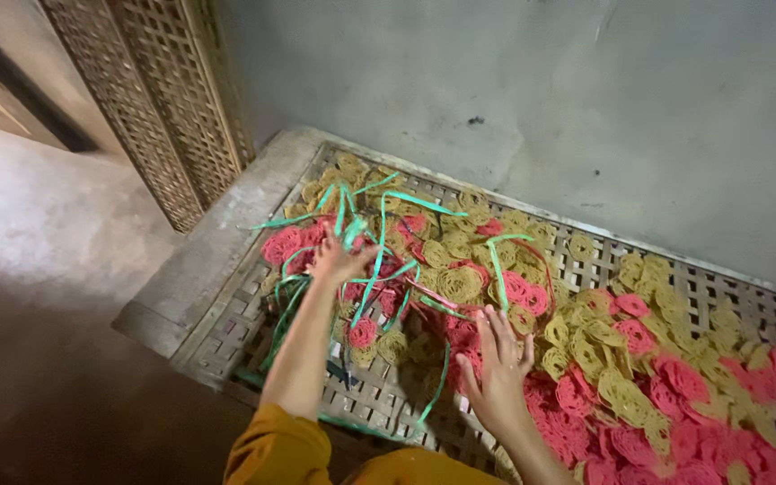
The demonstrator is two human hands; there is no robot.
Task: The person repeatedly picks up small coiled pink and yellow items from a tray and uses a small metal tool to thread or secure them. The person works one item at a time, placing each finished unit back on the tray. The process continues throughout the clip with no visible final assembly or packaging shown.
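1. On the woven rack (226,296) by the grey wall (586,99), yellow coils (460,283) and pink coils (680,377) are lying in a loose heap, with green strips (379,247) tangled over the left part.
2. The left hand (339,260) is reaching into the tangle, its fingers (357,256) closing around a bunch of green strips; how firmly they are gripping cannot be told.
3. The right hand (500,368) is hovering just above the coils near the rack's front edge, fingers (489,332) spread wide and holding nothing.
4. As a judgement, the strips are best lifted slowly and straight up, since they are threading between coils that look brittle and could snap if dragged.
5. The spread hand is well placed for pressing lightly on the coils beside the tangle, so they are staying put while the strips are coming free.
6. A lattice screen (163,99) is leaning at the rack's left corner, well apart from both hands.
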